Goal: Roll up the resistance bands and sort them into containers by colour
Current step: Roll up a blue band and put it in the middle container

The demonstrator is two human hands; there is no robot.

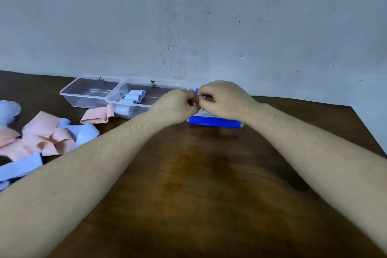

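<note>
Dark wooden table (209, 174) against grey wall: left hand (176, 104) and right hand (224, 98) meet, fingers curled, over blue box (213, 121), pinching something too small to identify; rolled blue bands (132, 100) sit in second clear tub (117, 101), presumably sorted, pink and blue loose bands (41, 138) heaped left, unrolled

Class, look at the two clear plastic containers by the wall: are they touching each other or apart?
Touching. The head view shows the left clear plastic container and the right clear plastic container, which holds rolled blue bands, meeting along their rims with no gap.
</note>
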